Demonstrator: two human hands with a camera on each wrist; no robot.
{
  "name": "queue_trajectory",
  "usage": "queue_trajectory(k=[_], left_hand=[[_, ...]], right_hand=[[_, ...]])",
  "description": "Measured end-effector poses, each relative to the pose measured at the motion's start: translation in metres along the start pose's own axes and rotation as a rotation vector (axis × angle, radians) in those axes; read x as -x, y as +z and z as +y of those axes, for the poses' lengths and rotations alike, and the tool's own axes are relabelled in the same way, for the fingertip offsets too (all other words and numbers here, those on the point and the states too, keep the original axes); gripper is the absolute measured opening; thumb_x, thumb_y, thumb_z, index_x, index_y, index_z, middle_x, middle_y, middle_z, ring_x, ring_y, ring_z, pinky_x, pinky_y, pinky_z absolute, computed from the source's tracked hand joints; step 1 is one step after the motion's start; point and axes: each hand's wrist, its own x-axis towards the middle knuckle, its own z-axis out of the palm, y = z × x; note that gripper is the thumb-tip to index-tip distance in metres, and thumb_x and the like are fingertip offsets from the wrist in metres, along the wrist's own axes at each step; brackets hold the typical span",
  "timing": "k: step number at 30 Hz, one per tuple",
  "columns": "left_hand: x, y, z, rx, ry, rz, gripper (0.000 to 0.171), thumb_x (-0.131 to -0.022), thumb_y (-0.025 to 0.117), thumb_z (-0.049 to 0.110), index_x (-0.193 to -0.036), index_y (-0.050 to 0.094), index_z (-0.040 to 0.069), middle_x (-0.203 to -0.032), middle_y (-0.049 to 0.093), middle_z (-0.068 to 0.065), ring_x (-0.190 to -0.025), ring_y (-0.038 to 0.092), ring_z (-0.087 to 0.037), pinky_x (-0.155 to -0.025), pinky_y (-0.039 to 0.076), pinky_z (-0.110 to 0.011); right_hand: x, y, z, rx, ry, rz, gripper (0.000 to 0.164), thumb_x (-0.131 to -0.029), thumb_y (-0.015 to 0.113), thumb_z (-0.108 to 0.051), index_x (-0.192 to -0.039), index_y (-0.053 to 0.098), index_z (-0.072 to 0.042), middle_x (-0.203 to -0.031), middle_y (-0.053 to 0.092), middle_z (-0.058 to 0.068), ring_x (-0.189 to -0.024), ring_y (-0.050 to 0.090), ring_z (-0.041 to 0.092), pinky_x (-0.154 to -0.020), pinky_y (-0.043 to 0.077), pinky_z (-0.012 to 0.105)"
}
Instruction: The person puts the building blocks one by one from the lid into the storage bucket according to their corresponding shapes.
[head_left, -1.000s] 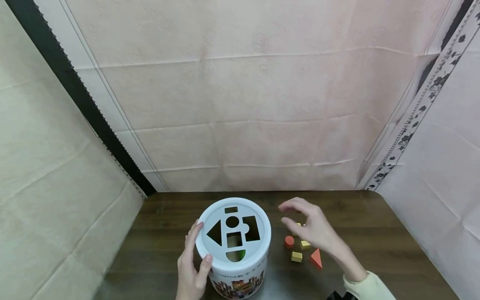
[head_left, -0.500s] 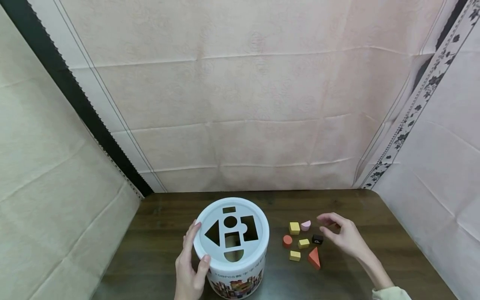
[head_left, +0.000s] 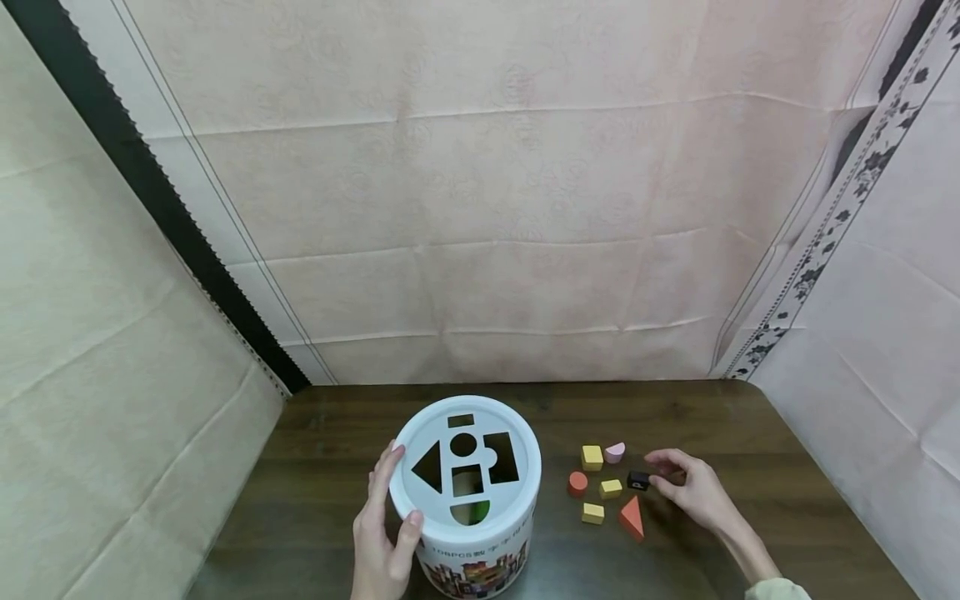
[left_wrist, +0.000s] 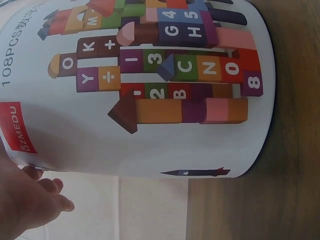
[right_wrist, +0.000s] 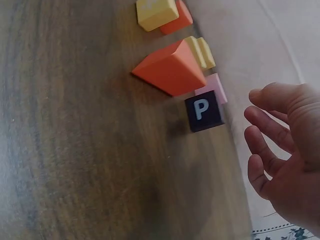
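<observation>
A white bucket (head_left: 468, 554) with printed block pictures stands upright on the table, its pale blue lid (head_left: 420, 510) cut with shaped holes. My left hand (head_left: 381, 525) holds its left side, thumb and fingers spread at the lid's edge; in the left wrist view, fingers show beyond the printed wall. To the right, my right hand (head_left: 693, 492) is beside a black block (head_left: 638, 480) marked P (right_wrist: 204, 111), thumb and forefinger parted. The right wrist view shows a gap between those fingers and the block. Nothing is visible in that hand.
Left of the black block lie several yellow blocks (head_left: 592, 457), a red cylinder (head_left: 577, 483), a pink half-round block (head_left: 615, 452) and a red triangular block (head_left: 632, 518). Cloth walls (head_left: 487, 250) rise behind and beside the dark wooden table (head_left: 337, 433).
My right hand has moved right, from above the blocks to beside the black block, and has come down lower. My left hand stays at the bucket's side.
</observation>
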Motion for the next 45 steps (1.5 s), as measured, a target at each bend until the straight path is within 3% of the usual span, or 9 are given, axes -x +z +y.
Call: queue_trajectory(k=[24,36,45], left_hand=[[0.001,0.001,0.001,-0.002,0.048,0.016,0.066,-0.081,0.062,0.013,-0.146,0.052,0.011,-0.148,0.050,-0.010,-0.139,0.041,-0.027,-0.098,0.019,-0.079],[0.001,0.001,0.001,-0.004,0.049,0.019,0.066,-0.082,0.063,0.014,-0.147,0.051,0.011,-0.148,0.050,-0.010,-0.139,0.040,-0.028,-0.097,0.018,-0.080],[0.000,0.001,0.001,0.001,0.053,0.019,0.066,-0.082,0.063,0.013,-0.147,0.051,0.011,-0.148,0.050,-0.010,-0.139,0.040,-0.027,-0.099,0.019,-0.078]], right_hand=[[0.005,0.020,0.024,-0.066,0.076,-0.006,0.029,-0.078,0.076,0.011,-0.104,0.070,0.001,-0.087,0.069,0.003,-0.075,0.059,0.006,-0.065,0.050,0.025],[0.004,0.019,0.024,-0.054,0.160,-0.046,0.023,-0.080,0.076,0.008,-0.100,0.072,-0.005,-0.082,0.069,0.008,-0.071,0.060,0.009,-0.062,0.048,0.026],[-0.001,0.016,0.023,-0.049,0.140,-0.047,0.023,-0.080,0.075,0.008,-0.098,0.071,-0.005,-0.081,0.067,0.000,-0.069,0.059,0.008,-0.060,0.048,0.025]])
